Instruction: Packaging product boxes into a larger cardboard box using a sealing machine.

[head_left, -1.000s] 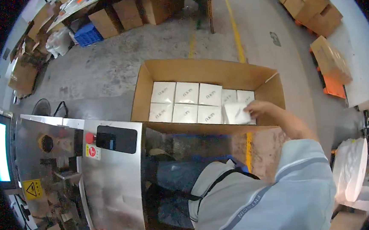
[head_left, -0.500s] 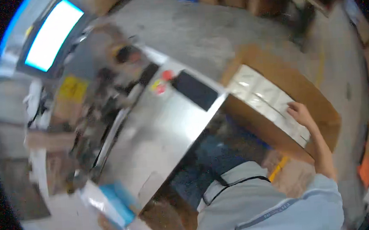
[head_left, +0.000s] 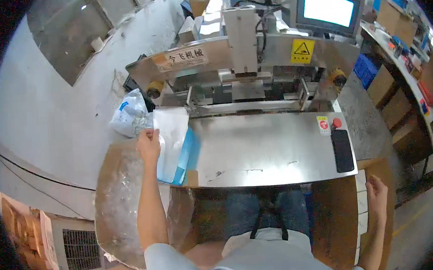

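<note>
My left hand is at the left edge of a flat white-and-blue packet, its fingers closed on that edge. The packet lies on the left end of the steel machine table, white on top with blue showing along its right side. My right hand hangs inside a cardboard box at the right, fingers loosely apart. Beside it is a row of white packs. Nothing shows in that hand.
A machine frame with a central column spans the table's back. A phone-like black slab and red button are at the table's right. A plastic-lined box stands left, below a white plastic bag. A lit screen is behind.
The view has swung to the left, onto the machine. The packet, blurred in my left hand earlier, now rests on the table's left end. My right hand remains at the box.
</note>
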Action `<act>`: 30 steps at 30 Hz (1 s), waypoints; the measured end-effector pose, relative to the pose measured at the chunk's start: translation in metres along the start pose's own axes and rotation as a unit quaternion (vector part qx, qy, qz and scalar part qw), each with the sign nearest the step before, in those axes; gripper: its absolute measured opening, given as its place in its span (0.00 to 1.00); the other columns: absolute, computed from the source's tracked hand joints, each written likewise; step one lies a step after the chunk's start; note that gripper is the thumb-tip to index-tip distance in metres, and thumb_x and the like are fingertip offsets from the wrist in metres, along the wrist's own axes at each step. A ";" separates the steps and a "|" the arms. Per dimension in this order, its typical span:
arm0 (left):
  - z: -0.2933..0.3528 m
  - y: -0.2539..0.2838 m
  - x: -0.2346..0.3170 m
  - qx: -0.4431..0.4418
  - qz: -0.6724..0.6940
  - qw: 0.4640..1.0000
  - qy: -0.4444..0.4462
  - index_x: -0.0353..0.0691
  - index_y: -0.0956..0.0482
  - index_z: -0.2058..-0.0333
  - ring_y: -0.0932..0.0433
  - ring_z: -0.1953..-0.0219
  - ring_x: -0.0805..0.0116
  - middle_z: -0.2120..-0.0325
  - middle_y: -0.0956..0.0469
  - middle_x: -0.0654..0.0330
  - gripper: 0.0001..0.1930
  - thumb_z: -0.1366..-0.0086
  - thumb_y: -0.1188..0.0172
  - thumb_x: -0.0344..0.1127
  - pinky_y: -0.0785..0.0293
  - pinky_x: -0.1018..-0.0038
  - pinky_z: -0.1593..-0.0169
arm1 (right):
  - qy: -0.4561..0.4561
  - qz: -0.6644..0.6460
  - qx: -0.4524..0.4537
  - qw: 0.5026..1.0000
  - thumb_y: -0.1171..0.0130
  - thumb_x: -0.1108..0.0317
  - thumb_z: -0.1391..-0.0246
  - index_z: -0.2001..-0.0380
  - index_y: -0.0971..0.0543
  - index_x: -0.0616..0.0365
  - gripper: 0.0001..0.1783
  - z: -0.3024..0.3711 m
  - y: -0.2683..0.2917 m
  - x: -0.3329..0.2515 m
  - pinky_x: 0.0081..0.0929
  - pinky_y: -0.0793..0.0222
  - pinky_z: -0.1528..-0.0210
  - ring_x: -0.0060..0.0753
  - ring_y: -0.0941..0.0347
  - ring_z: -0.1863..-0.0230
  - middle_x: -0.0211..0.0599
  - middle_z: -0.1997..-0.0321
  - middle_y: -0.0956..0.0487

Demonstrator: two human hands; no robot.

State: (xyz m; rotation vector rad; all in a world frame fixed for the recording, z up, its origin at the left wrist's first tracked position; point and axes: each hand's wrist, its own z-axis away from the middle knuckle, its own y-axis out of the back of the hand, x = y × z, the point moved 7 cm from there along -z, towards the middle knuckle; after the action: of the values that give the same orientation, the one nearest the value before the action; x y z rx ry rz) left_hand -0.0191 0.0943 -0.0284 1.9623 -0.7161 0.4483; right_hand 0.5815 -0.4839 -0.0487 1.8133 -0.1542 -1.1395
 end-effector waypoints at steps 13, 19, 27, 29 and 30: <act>0.120 -0.002 0.241 -0.216 0.170 0.934 -0.227 0.41 0.24 0.55 0.19 0.63 0.44 0.65 0.18 0.48 0.09 0.31 0.47 0.35 0.23 0.55 0.61 | 0.294 -0.090 -0.049 0.950 0.33 0.68 0.47 0.38 0.30 0.58 0.33 -0.029 -0.062 -0.259 0.37 0.33 0.37 0.46 0.33 0.33 0.52 0.34 0.31; 0.204 -0.009 0.304 -0.395 0.280 0.854 -0.188 0.36 0.22 0.58 0.15 0.66 0.63 0.70 0.17 0.52 0.07 0.31 0.44 0.32 0.21 0.68 0.63 | 0.205 -0.323 -0.320 0.867 0.37 0.62 0.40 0.70 0.19 0.62 0.12 -0.040 -0.150 -0.282 0.31 0.27 0.66 0.32 0.24 0.73 0.40 0.72 0.18; 0.251 -0.034 0.250 -0.565 0.242 0.777 0.137 0.32 0.22 0.63 0.23 0.78 0.75 0.78 0.19 0.60 0.13 0.32 0.38 0.39 0.26 0.77 0.71 | 0.452 -0.180 0.002 0.873 0.29 0.67 0.53 0.75 0.19 0.57 0.08 -0.002 -0.101 -0.305 0.40 0.26 0.63 0.48 0.22 0.63 0.40 0.65 0.19; 0.250 -0.036 0.244 -0.503 0.210 0.837 0.043 0.33 0.22 0.58 0.19 0.73 0.66 0.70 0.16 0.54 0.15 0.36 0.35 0.39 0.23 0.71 0.66 | 0.460 -0.153 -0.075 0.871 0.30 0.66 0.54 0.77 0.21 0.57 0.10 0.006 -0.121 -0.302 0.40 0.26 0.59 0.47 0.23 0.63 0.39 0.69 0.21; 0.234 -0.018 0.260 -0.340 0.177 0.914 -0.135 0.34 0.23 0.54 0.19 0.69 0.59 0.64 0.17 0.52 0.16 0.36 0.35 0.39 0.23 0.68 0.62 | 0.486 -0.105 -0.111 0.861 0.32 0.64 0.52 0.76 0.22 0.57 0.10 0.011 -0.126 -0.305 0.41 0.28 0.55 0.47 0.24 0.65 0.39 0.71 0.22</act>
State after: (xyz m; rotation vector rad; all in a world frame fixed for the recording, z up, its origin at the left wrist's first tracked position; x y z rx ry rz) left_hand 0.1933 -0.1832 0.0010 1.2416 -1.2279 0.1021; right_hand 0.3594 -0.2587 0.0465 2.0040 0.7507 -0.2397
